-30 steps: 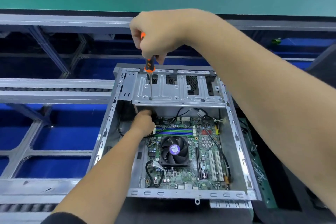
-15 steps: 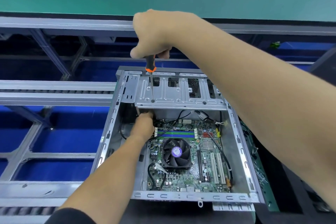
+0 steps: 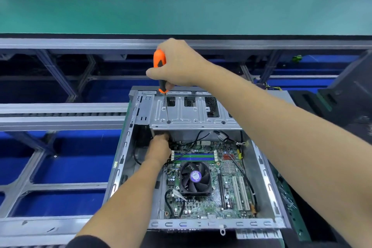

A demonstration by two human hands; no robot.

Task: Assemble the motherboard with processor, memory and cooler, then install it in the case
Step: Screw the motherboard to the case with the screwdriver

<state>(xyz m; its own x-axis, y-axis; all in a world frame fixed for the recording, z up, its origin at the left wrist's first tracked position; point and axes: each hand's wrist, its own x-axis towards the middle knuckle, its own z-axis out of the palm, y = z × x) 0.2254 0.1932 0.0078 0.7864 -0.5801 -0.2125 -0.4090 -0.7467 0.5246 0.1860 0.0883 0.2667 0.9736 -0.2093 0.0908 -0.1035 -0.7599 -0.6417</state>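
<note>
The open grey metal case [image 3: 263, 169] lies flat in front of me, and the green motherboard [image 3: 227, 193] sits inside it. On the board are a black cooler fan [image 3: 195, 177] and blue and green memory slots [image 3: 194, 157]. My right hand [image 3: 177, 64] grips an orange and black screwdriver [image 3: 160, 60] upright. Its tip rests in a hole of the drive bay bracket [image 3: 191, 115] at the case's far end. My left hand [image 3: 159, 147] reaches under that bracket, and its fingers are hidden there.
A green mat-covered bench [image 3: 181, 10] runs across the back. Grey conveyor rails [image 3: 60, 112] and blue panels [image 3: 76, 165] lie to the left. Dark equipment [image 3: 346, 96] stands at the right. Black cables [image 3: 245, 175] cross the board.
My right hand has shifted on the screwdriver, and the orange handle top now shows above it. The view has tilted up slightly. My left hand stays under the bracket.
</note>
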